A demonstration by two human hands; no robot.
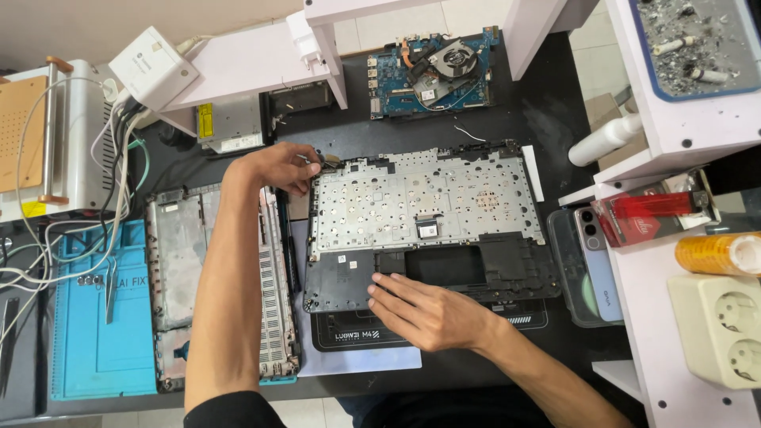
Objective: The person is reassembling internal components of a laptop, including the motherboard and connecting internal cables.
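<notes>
Black plastic and bare grey metal: the laptop palmrest frame lies upside down on the dark mat in front of me. My right hand rests open and flat on its lower black edge, fingers spread. My left hand is curled at its top-left corner, fingertips pinched on something too small to make out. Up on the white shelf, a blue-rimmed tray holds cigarette butts and ash.
</notes>
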